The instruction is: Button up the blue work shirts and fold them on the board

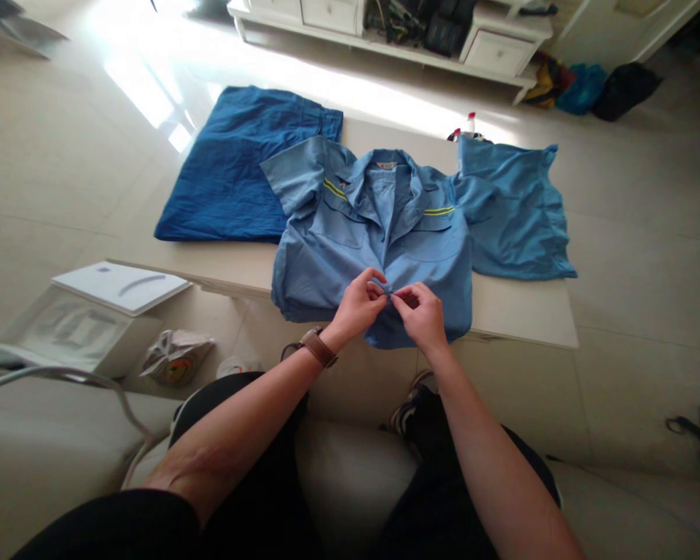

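Note:
A light blue short-sleeved work shirt [338, 257] lies front up on a low table, its collar at the far side and its neck open. Yellow stripes run above both chest pockets. My left hand [360, 305], with a brown-strapped watch above it, pinches the shirt's front edge near the lower middle. Right beside it, my right hand [421, 313] pinches the same front opening, fingertips almost touching the left ones. Any button between the fingers is too small to make out. The shirt's lower hem hangs over the table's near edge.
Folded dark blue cloth [227, 171] lies left of the shirt, and another light blue garment [519, 210] lies right. The table [522, 311] has red-capped bottles [470, 123] behind it. A white box [120, 286] stands at left; a white cabinet [332, 15] stands beyond.

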`<state>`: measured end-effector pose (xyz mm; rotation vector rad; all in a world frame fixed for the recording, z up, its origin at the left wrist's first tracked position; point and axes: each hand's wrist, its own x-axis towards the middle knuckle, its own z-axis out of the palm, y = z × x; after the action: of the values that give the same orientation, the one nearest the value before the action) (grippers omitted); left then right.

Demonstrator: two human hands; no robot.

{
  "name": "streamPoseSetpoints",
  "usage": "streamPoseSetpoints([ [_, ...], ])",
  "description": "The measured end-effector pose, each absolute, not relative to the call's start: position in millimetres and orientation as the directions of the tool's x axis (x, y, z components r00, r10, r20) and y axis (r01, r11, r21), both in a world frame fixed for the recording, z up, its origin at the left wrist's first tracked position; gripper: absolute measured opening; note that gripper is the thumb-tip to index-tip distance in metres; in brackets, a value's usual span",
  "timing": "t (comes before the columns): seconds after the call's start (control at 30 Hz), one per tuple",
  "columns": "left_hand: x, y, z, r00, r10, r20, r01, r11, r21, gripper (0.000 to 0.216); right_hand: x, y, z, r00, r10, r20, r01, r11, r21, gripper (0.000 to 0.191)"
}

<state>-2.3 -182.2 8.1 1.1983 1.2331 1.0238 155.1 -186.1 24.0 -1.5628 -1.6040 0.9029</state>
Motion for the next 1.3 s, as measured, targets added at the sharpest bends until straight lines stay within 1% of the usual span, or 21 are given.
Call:
streamPoseSetpoints([
  [0.03,-2.0,-182.5,10.2,0.097,0.988,-0.124,0.073,0.117,0.99,0.028,156.0,-184.8,22.1,0.006,0.999,-0.035,0.444,-0.034,-0.895,0.023],
  [0.1,-1.7,-183.5,14.5,0.103,0.989,-0.106,0.119,0.093,0.989,0.026,157.5,-182.3,17.0,0.042,0.983,-0.178,0.268,-0.183,-0.946,0.029],
  [0.17,-1.9,-184.8,17.5,0.104,0.991,-0.085,0.163,0.068,0.984,0.025,158.0,-180.4,12.4,0.052,0.952,-0.302,0.092,-0.306,-0.948,0.035],
  [0.2,-2.2,-185.4,18.5,0.108,0.991,-0.076,0.181,0.056,0.982,0.026,157.8,-179.7,10.9,0.051,0.939,-0.34,0.031,-0.341,-0.939,0.037],
  [0.33,-3.2,-187.1,20.7,0.157,0.988,0.003,0.29,-0.049,0.956,0.026,157.4,-178.4,9.1,0.035,0.901,-0.433,-0.095,-0.428,-0.899,0.038],
  [0.4,-3.8,-187.6,21.5,0.173,0.984,0.033,0.351,-0.092,0.932,0.025,158.2,-177.9,9.0,0.022,0.882,-0.471,-0.092,-0.468,-0.879,0.036],
  [0.47,-5.1,-188.0,21.3,0.19,0.982,0.011,0.381,-0.084,0.921,0.026,159.5,-177.9,8.5,0.025,0.889,-0.458,0.013,-0.458,-0.889,0.033],
  [0.5,-6.0,-188.3,20.5,0.202,0.979,-0.015,0.394,-0.068,0.917,0.027,160.3,-178.3,8.1,0.03,0.909,-0.416,0.113,-0.416,-0.902,0.031],
  [0.57,-8.3,-189.5,17.3,0.237,0.969,-0.075,0.449,-0.04,0.893,0.028,161.8,-179.9,6.9,0.03,0.966,-0.258,0.369,-0.251,-0.895,0.026],
  [0.63,-10.3,-191.9,13.0,0.29,0.948,-0.129,0.538,-0.05,0.842,0.025,163.0,-182.0,5.2,-0.009,0.996,-0.083,0.588,-0.062,-0.807,0.019],
  [0.67,-10.9,-193.5,11.0,0.324,0.934,-0.154,0.581,-0.068,0.811,0.023,163.3,-182.9,4.0,-0.037,0.999,-0.026,0.659,0.005,-0.752,0.015],
  [0.73,-11.0,-197.6,8.5,0.407,0.89,-0.207,0.643,-0.118,0.757,0.021,163.3,-184.3,1.6,-0.092,0.996,0.011,0.742,0.076,-0.666,0.013],
  [0.83,-9.0,-203.4,10.3,0.487,0.821,-0.296,0.712,-0.177,0.679,0.024,162.1,-186.1,0.1,-0.171,0.985,-0.03,0.825,0.127,-0.551,0.02],
  [0.9,-7.7,-205.2,14.1,0.447,0.835,-0.322,0.779,-0.186,0.598,0.026,161.1,-188.6,1.9,-0.229,0.97,-0.083,0.872,0.167,-0.46,0.031],
  [0.93,-7.4,-205.2,16.2,0.41,0.859,-0.307,0.812,-0.19,0.552,0.026,160.6,-190.4,3.7,-0.262,0.958,-0.116,0.89,0.194,-0.412,0.036],
  [1.0,-8.0,-204.0,19.1,0.362,0.904,-0.228,0.857,-0.226,0.463,0.024,159.6,-194.7,8.1,-0.331,0.926,-0.182,0.912,0.264,-0.314,0.043],
  [1.07,-9.9,-202.4,19.6,0.374,0.912,-0.167,0.87,-0.283,0.403,0.024,158.1,-198.7,12.3,-0.377,0.895,-0.237,0.917,0.326,-0.228,0.046],
  [1.1,-11.0,-201.9,18.9,0.388,0.906,-0.166,0.871,-0.302,0.388,0.025,157.1,-200.1,13.9,-0.388,0.885,-0.258,0.918,0.345,-0.196,0.046],
  [1.2,-13.5,-202.1,15.5,0.401,0.891,-0.211,0.874,-0.303,0.379,0.03,154.1,-201.0,16.4,-0.382,0.877,-0.292,0.923,0.35,-0.157,0.041],
  [1.3,-13.4,-203.1,14.9,0.392,0.892,-0.225,0.882,-0.294,0.369,0.029,152.9,-198.0,15.9,-0.346,0.89,-0.296,0.935,0.304,-0.179,0.03],
])
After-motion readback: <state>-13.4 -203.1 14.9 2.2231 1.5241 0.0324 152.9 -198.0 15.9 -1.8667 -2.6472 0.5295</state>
